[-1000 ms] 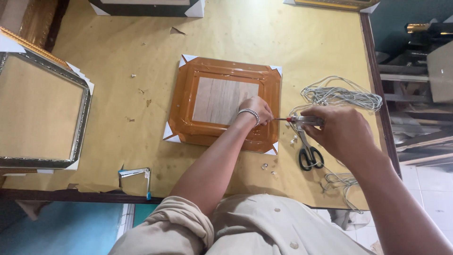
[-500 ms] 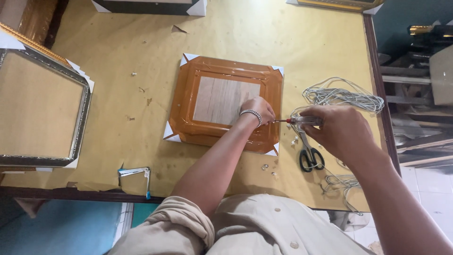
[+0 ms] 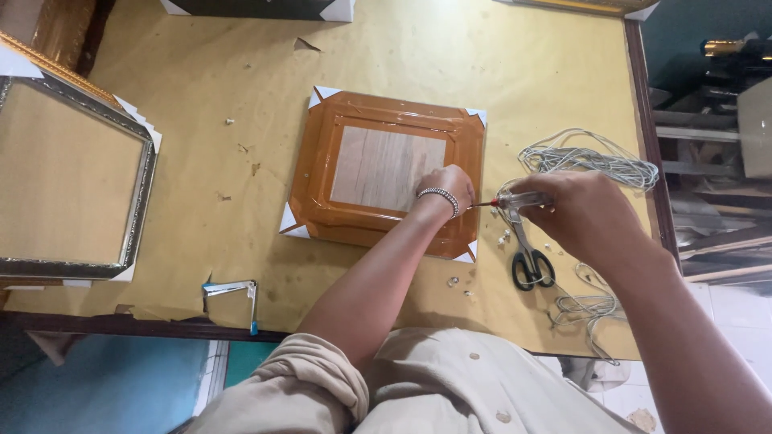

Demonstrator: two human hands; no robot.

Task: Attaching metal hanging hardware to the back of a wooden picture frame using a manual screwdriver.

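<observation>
Two picture frames [image 3: 386, 173], one pair of scissors [image 3: 528, 257], one screwdriver [image 3: 515, 201].

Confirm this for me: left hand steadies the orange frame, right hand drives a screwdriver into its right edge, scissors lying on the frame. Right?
Not quite. In the head view the scissors lie on the paper-covered table right of the orange frame, not on it. The rest stands.

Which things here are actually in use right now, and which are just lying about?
In use:
- orange frame, steadied by the left hand
- screwdriver in the right hand

Lying about:
- scissors
- cord coil
- silver frame
- metal clamp
</observation>
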